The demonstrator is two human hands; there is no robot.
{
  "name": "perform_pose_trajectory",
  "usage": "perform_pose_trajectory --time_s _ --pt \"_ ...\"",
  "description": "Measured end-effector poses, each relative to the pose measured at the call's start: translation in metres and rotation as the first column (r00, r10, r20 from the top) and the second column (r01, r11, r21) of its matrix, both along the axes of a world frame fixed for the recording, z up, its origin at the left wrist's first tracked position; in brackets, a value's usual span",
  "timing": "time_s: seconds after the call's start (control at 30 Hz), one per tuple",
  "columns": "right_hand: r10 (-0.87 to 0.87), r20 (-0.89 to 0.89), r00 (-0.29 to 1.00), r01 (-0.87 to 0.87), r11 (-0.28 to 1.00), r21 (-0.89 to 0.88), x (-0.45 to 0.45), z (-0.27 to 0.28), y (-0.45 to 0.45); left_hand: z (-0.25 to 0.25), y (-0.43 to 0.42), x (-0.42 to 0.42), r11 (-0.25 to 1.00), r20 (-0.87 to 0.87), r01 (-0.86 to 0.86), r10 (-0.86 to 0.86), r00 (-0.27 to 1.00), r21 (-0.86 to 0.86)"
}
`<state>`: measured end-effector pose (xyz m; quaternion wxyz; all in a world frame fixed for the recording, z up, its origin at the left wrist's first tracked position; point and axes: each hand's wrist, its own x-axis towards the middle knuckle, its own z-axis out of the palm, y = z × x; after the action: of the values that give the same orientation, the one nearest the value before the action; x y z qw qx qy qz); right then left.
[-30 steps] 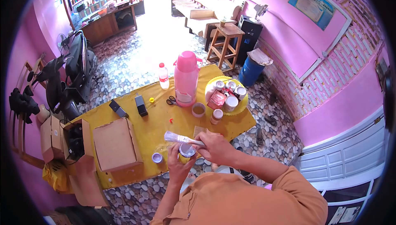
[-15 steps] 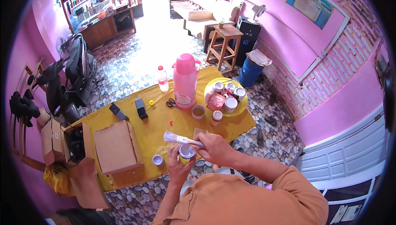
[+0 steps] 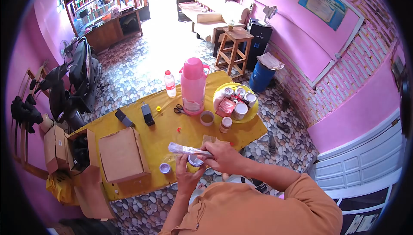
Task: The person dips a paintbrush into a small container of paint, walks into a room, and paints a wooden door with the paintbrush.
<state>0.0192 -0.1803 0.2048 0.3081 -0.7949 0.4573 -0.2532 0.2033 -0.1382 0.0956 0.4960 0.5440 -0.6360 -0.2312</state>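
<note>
A paintbrush (image 3: pixel 186 149) with pale, paint-coated bristles is in my right hand (image 3: pixel 222 157), its bristles pointing left. My fingers wrap round its handle. Below the brush, my left hand (image 3: pixel 186 177) grips a small jar (image 3: pixel 195 160), whose mouth is partly covered by the brush and my right hand. Just left of my left hand, a small round lid (image 3: pixel 164 168) with lavender paint inside lies on the yellow-covered table (image 3: pixel 165 138). Beyond my right hand is a piece of brown cardboard (image 3: pixel 209 140).
A pink thermos (image 3: pixel 193 88), a water bottle (image 3: pixel 170 84), scissors (image 3: pixel 178 109) and an open cup (image 3: pixel 207 118) stand farther back. At right, a yellow tray (image 3: pixel 251 115) holds several jars, with another jar (image 3: pixel 226 124) beside it. Cardboard boxes (image 3: pixel 122 154) occupy the left side.
The brush has shifted slightly left with my right hand and now covers more of the jar's mouth. My left hand keeps its hold on the jar.
</note>
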Motion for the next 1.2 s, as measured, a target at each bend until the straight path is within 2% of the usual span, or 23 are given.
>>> perform_pose_trajectory --time_s 0.1,0.17,0.27,0.4,0.47,0.5,0.57,0.67,0.7,0.77,0.9,0.97,1.07,1.17,1.2 --pt "0.007 0.026 1.0 -0.006 0.999 -0.041 0.003 -0.012 -0.006 0.005 -0.001 -0.002 0.999 -0.018 0.021 -0.021 1.0 0.025" --pt "-0.003 -0.011 1.0 0.001 0.975 -0.224 0.003 -0.017 -0.007 0.005 -0.001 -0.003 0.998 -0.04 0.033 -0.031 0.999 0.046" --pt "-0.016 -0.031 0.999 0.006 0.956 -0.295 -0.003 -0.009 -0.006 0.002 -0.002 -0.004 1.0 -0.009 0.023 -0.023 1.0 0.013" --pt "-0.037 -0.098 0.995 0.02 0.985 -0.173 -0.009 -0.004 0.003 0.002 -0.002 -0.006 1.0 -0.061 0.001 -0.002 0.998 -0.014" --pt "-0.035 -0.059 0.998 0.032 0.998 -0.056 -0.009 -0.004 0.008 0.001 0.0 -0.005 1.0 -0.063 -0.011 0.01 0.998 -0.007" --pt "-0.037 -0.059 0.998 0.034 0.998 -0.056 -0.008 -0.004 0.008 0.002 0.0 -0.004 1.0 -0.046 0.01 -0.009 0.999 0.007" --pt "-0.003 0.034 0.999 0.001 0.999 0.036 0.0 -0.006 0.009 -0.001 0.002 -0.005 0.999 -0.026 0.034 -0.034 0.999 0.021" --pt "-0.031 0.012 0.999 0.032 0.998 -0.06 0.006 -0.012 0.003 -0.006 0.002 -0.007 0.999 0.022 0.003 -0.002 1.0 -0.044" --pt "-0.03 0.013 0.999 0.031 0.998 -0.06 0.005 -0.012 0.001 0.0 0.001 -0.008 0.999 -0.016 0.033 -0.033 0.999 -0.036" --pt "-0.072 -0.064 0.995 0.06 0.983 -0.171 0.002 -0.01 -0.002 0.01 0.001 -0.009 0.998 -0.055 0.06 -0.061 0.997 -0.028" --pt "-0.09 -0.078 0.993 0.076 0.983 -0.17 -0.006 0.002 0.003 0.012 0.002 -0.008 0.999 -0.095 0.039 -0.038 0.995 0.005" --pt "-0.054 -0.054 0.997 0.053 0.999 -0.003 -0.008 0.008 0.007 0.007 0.003 -0.007 1.0 -0.1 0.031 -0.03 0.995 0.005" --pt "-0.007 -0.012 1.0 0.007 0.998 0.055 -0.003 0.0 0.008 -0.003 0.004 -0.007 1.0 -0.005 -0.005 0.004 1.0 -0.024" --pt "-0.055 0.005 0.998 0.055 0.998 -0.043 0.005 -0.01 0.002 -0.002 0.001 -0.008 0.999 0.009 0.028 -0.027 1.0 -0.024" --pt "-0.056 0.006 0.998 0.056 0.997 -0.045 0.004 -0.009 0.001 0.006 0.001 -0.01 0.998 -0.036 0.058 -0.059 0.998 -0.032"
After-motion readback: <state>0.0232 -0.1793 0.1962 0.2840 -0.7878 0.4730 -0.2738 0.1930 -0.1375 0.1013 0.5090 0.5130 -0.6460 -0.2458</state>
